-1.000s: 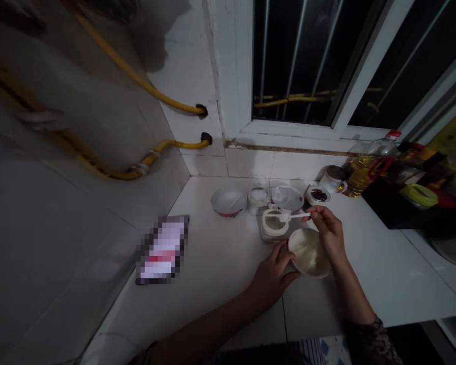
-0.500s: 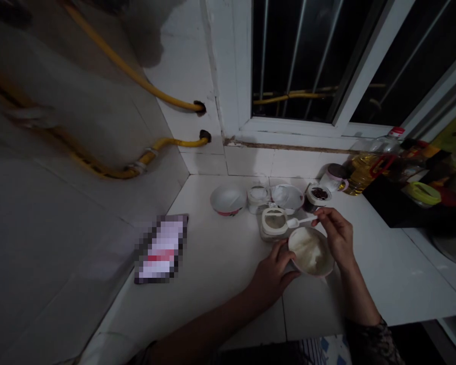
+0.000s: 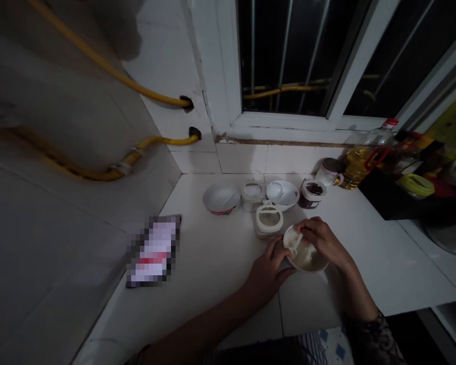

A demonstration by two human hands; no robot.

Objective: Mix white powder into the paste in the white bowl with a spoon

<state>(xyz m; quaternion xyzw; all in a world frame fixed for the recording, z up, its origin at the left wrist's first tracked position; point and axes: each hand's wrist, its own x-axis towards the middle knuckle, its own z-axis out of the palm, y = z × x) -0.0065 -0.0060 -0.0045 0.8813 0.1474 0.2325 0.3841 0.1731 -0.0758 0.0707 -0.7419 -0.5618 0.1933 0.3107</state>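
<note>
The left hand (image 3: 268,274), fingers spread, steadies a white bowl (image 3: 306,251) at 5 o'clock from a lidded tub (image 3: 268,221); the right hand (image 3: 324,241) pinches a white spoon (image 3: 295,243); a hard push could tip it.

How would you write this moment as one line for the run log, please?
left hand: steadies bowl | right hand: holds spoon in bowl | nearby: white-lidded container, jar of dark food

Dark patterned lace sleeve (image 3: 369,338), right forearm (image 3: 359,296).
</note>
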